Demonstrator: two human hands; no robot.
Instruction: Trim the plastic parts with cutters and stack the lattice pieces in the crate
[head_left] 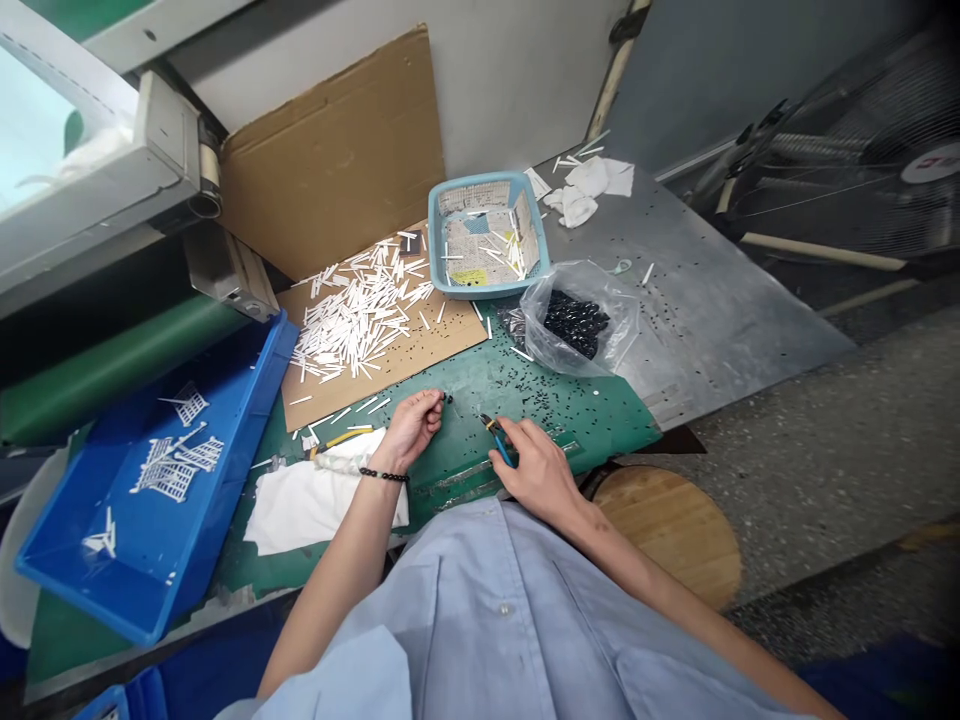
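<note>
My left hand point(412, 425) rests on the green mat point(480, 385) with its fingers curled in a pinch; a tiny black bead point(448, 398) shows at the fingertips. To its right, my right hand point(534, 468) is closed round small blue-handled pliers point(496, 433), their tip pointing up-left toward the left hand. Loose black beads lie scattered on the mat around both hands. A heap of white sticks point(358, 318) covers a cardboard sheet point(420, 345) beyond my left hand.
A clear bag of black beads point(576, 320) and a light-blue basket point(487, 235) stand behind the hands. A blue bin point(161, 480) with white plastic frames sits at left, a white cloth point(315, 500) beside my left wrist, a round wooden stool point(675, 530) at right.
</note>
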